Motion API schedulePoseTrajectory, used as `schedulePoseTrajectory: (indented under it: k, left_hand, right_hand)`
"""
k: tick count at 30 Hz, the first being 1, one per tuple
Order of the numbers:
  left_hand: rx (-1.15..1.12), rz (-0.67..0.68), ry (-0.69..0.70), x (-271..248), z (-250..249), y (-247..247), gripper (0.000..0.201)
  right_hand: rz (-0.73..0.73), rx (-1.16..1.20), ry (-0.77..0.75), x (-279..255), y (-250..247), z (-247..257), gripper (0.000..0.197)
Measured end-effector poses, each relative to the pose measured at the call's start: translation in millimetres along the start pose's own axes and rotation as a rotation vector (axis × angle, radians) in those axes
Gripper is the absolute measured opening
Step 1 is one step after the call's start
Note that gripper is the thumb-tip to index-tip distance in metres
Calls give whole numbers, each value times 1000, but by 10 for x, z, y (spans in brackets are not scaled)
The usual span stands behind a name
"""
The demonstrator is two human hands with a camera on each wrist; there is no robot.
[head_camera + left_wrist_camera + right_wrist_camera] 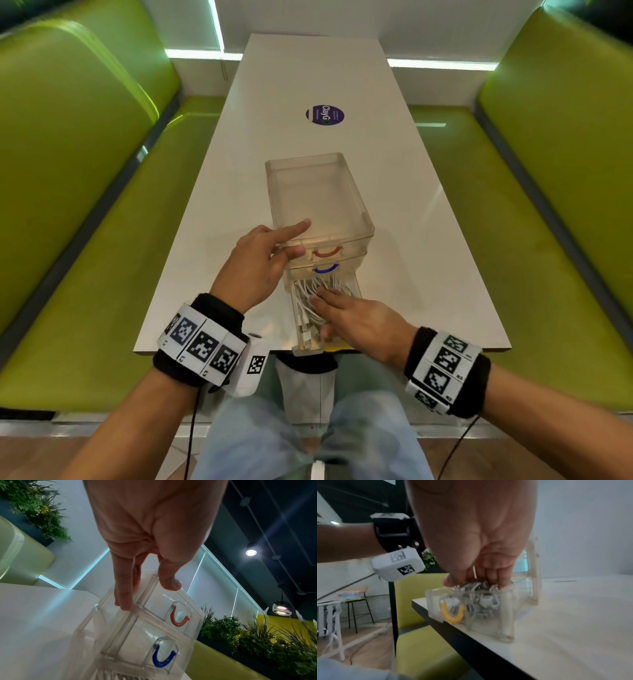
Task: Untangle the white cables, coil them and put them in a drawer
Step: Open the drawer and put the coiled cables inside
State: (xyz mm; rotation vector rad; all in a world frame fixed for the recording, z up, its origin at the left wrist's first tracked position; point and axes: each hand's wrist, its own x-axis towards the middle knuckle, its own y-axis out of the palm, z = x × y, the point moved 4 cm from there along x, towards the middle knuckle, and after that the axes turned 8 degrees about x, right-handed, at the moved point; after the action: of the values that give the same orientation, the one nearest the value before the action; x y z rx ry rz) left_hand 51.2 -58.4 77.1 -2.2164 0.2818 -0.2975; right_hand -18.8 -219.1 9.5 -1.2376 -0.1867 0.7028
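Because the bottom drawer (308, 342) is pulled far out, its front past the edge of the table (428, 240), a hard downward press could probably tip it or spill the white cables (305, 301) heaped inside; loops standing above the rim may also jam it on closing. The right hand (356, 315) lies palm-down on the pile, fingers straight, pressing rather than gripping. The left hand (260, 260) steadies the clear drawer unit (318, 192), thumb on the front, fingers extended along its top and side.
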Motion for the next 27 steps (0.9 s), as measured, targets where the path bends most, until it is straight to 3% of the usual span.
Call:
schedulePoseTrajectory:
  k: [3, 6, 9, 11, 13, 16, 19, 23, 27]
  left_hand:
    - [4, -2, -1, -1, 4, 5, 40]
    - [10, -4, -1, 5, 8, -3, 40]
    - [15, -10, -1, 6, 12, -11, 41]
    - [18, -18, 2, 6, 22, -22, 40]
    - [17, -23, 5, 3, 33, -25, 40]
    - [14, -20, 6, 5, 27, -34, 39]
    - [9, -11, 12, 4, 31, -41, 39]
    - [4, 13, 19, -21, 0, -56, 38]
    - [6, 16, 32, -23, 18, -76, 39]
  right_hand:
    - [-38, -4, 28, 66, 51, -11, 58]
    - [71, 19, 72, 65, 233, 18, 73]
    - [-19, -37, 62, -45, 183, 95, 76]
    - [-160, -96, -33, -153, 87, 212, 75]
    - [-258, -82, -51, -243, 31, 274, 65]
    - [-389, -24, -101, -307, 20, 291, 35]
    - [-374, -104, -129, -239, 108, 254, 47]
    - [-402, -60, -24, 26, 93, 117, 44]
    - [-484, -141, -12, 134, 4, 116, 20]
